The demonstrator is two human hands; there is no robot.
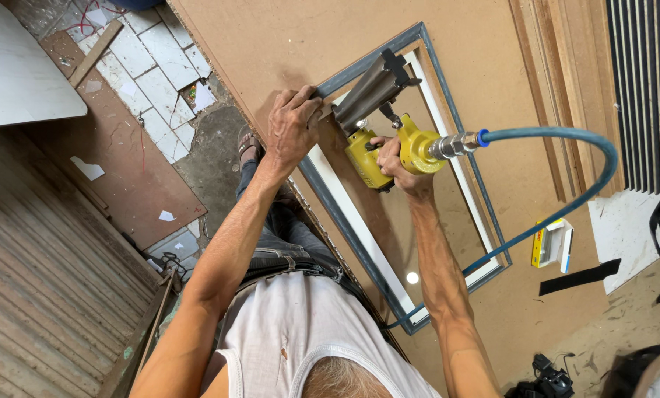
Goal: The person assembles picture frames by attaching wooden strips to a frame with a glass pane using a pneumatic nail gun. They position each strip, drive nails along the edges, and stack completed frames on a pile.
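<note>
Item: picture frame [448,110], grey-blue outer edge with a white inner border, lying flat on a brown board table [286,44]. A glassy pane inside it reflects a small light.

Item: yellow air-powered nail gun [389,151] with a long grey metal magazine [367,92], nose set against the frame's far corner. A blue air hose [588,147] runs from its rear fitting, loops right, then crosses back over the frame's near end.

Left hand [292,125]: fingers curled down over the frame's outer rail at the far-left corner, pressing it to the table, just beside the magazine.

Right hand [396,166]: closed around the gun's grip; the trigger finger is hidden.

Nearby: a small yellow and white box [552,243] and a black strip [579,278] on the table to the right; tiled floor [153,74] to the far left.

Risks, as judged: the left fingers sit very close to the gun's nose, so a skewed or deflected fastener could strike them. A tilted nose could split the rail or crack the pane. The hose lying across the frame could drag and shift it.
</note>
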